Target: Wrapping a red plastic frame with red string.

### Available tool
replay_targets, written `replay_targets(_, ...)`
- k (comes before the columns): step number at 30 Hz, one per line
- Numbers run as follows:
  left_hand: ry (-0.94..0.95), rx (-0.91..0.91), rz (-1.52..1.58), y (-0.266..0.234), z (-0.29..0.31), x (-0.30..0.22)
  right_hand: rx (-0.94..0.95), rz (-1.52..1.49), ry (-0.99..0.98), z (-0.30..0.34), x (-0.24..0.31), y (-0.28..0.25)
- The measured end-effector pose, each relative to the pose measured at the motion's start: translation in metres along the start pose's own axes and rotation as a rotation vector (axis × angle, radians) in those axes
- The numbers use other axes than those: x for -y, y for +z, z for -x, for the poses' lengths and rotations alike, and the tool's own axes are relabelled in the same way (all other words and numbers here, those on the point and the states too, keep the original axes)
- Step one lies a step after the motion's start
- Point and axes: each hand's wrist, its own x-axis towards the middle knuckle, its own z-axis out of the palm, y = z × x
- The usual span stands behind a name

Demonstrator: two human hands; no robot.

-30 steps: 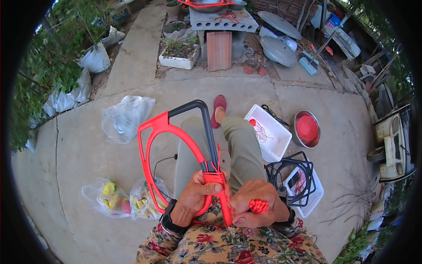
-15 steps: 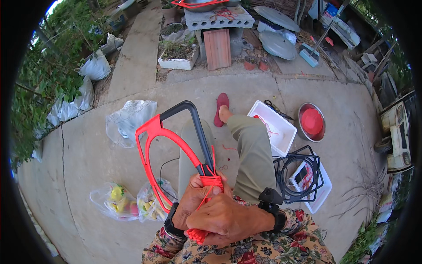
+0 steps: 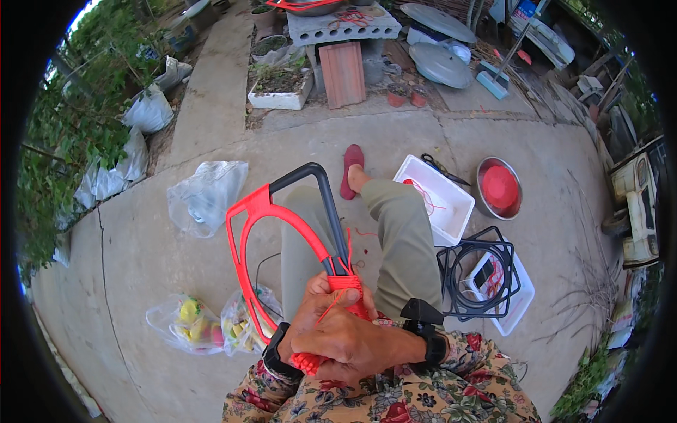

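In front of my lap is a black frame (image 3: 326,201) with a square outer bar and a round inner ring, much of it wrapped in red cord (image 3: 288,213). My left hand (image 3: 308,308) is closed round the frame at its near corner, just beside tightly wound red turns (image 3: 347,283). Crossing over it, my right hand (image 3: 347,344) is clenched on a bundle of red cord (image 3: 309,363) that pokes out below the fist. A thin strand runs up from the fingers to the wound part. Some fingertips of both hands are hidden.
To the right lie similar black frames (image 3: 462,310) over a white tray (image 3: 518,310), a white foam box (image 3: 451,201), scissors (image 3: 444,169) and a metal bowl (image 3: 513,204) with red contents. Plastic bags (image 3: 166,317) sit left on the concrete. A block table (image 3: 345,32) stands ahead.
The wrapped frame has tilted slightly, its far left corner shifting right. My right fist has moved a little left with the cord bundle. Both hands keep their hold.
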Motion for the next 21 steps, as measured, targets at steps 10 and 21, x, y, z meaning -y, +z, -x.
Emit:
replay_targets(10, -0.059, 0.028, 0.178, -0.012, -0.014, 0.0, -0.122, -0.151, 0.203, 0.023, 0.033, -0.055)
replay_targets(21, -0.112, -0.166, 0.021, 0.006, -0.025, -0.01, -0.781, -0.449, 0.411, 0.059, 0.029, -0.096)
